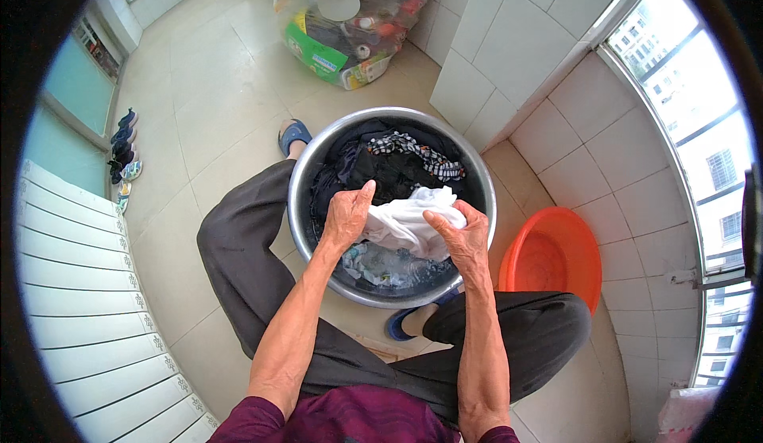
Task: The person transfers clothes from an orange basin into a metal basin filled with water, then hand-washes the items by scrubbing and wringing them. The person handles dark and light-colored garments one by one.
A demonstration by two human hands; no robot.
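A bunched white cloth (405, 225) is stretched between my two hands above a round metal basin (301, 243). My left hand (347, 216) grips its left end, thumb pointing up. The right end is in my right hand (465, 234), with the thumb across the top. Below the cloth, water with some suds (381, 267) shows in the near part of the basin, along with a pale patterned fabric (363, 261). Dark wet clothes (381, 172) fill the far part. A black-and-white patterned fabric strip (417, 154) lies on top of them.
An orange plastic tub (551, 258) leans tilted by the tiled wall at right. A clear bag of bottles and packaging (351, 26) stands beyond the basin. Several shoes (124, 151) line the left wall. My slippered feet flank the basin, one blue slipper (293, 135) at its far left.
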